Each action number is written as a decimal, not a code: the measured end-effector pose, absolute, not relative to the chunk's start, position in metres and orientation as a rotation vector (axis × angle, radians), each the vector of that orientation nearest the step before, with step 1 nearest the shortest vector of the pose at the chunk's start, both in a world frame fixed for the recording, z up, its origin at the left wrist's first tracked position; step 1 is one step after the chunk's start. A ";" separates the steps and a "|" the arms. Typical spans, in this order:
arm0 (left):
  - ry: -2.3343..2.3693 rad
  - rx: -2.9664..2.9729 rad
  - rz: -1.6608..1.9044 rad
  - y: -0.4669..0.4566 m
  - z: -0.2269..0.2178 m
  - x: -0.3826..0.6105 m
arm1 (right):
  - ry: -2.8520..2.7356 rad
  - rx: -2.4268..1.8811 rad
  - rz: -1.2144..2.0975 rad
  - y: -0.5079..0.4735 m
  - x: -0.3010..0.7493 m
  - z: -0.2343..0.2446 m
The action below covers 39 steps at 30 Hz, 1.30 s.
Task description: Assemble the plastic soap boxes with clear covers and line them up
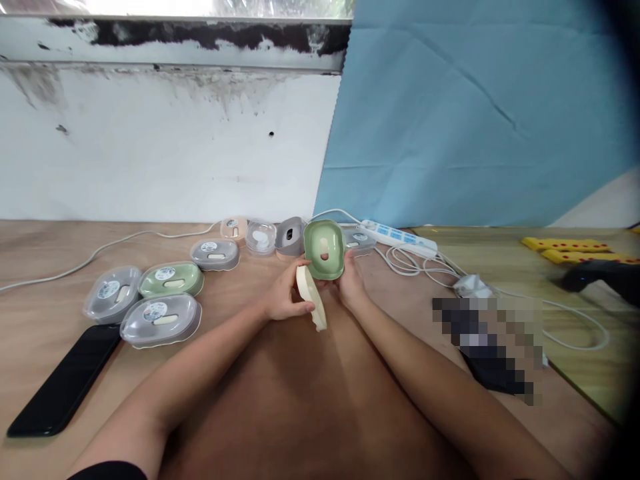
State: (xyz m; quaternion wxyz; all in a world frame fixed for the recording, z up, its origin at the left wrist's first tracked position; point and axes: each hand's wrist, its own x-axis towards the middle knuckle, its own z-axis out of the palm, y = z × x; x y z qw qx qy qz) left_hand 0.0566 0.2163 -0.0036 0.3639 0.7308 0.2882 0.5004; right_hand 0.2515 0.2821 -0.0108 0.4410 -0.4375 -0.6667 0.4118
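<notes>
In my right hand (353,283), the fingers grip a green soap dish (320,233) by its lower right edge. It is tipped up so that its hollow and a pale oval slot face me. Just left of it, my left hand (286,293) pinches a thin cream plastic piece (313,299) between thumb and fingers. That piece stands on edge, close to the green dish. Behind both hands, on the table, sit a grey soap dish (291,235) and a clear lid (261,238).
At left stand several lidded soap boxes, among them a green one (173,279) and a grey one (161,320). A black phone (65,380) lies nearby. A white power strip (400,238) with a looping cable (407,263) lies back right. Yellow pieces (575,250) lie far right; one patch is pixelated.
</notes>
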 end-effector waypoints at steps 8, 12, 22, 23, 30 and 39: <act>0.742 1.544 1.651 0.229 -0.006 0.061 | -1.371 -1.055 0.966 0.292 0.220 0.029; 0.798 1.368 1.758 0.245 -0.004 0.049 | -1.573 -1.063 0.885 0.314 0.209 0.044; 0.835 1.232 1.676 0.266 -0.009 0.032 | -1.955 -1.081 0.742 0.347 0.209 0.050; 0.858 1.212 1.670 0.265 -0.009 0.033 | -1.998 -1.105 0.726 0.347 0.210 0.049; 0.871 1.168 1.668 0.258 -0.008 0.035 | -2.104 -1.231 0.581 0.338 0.208 0.047; 0.789 1.057 1.706 0.263 -0.006 0.030 | -2.218 -1.198 0.401 0.337 0.212 0.056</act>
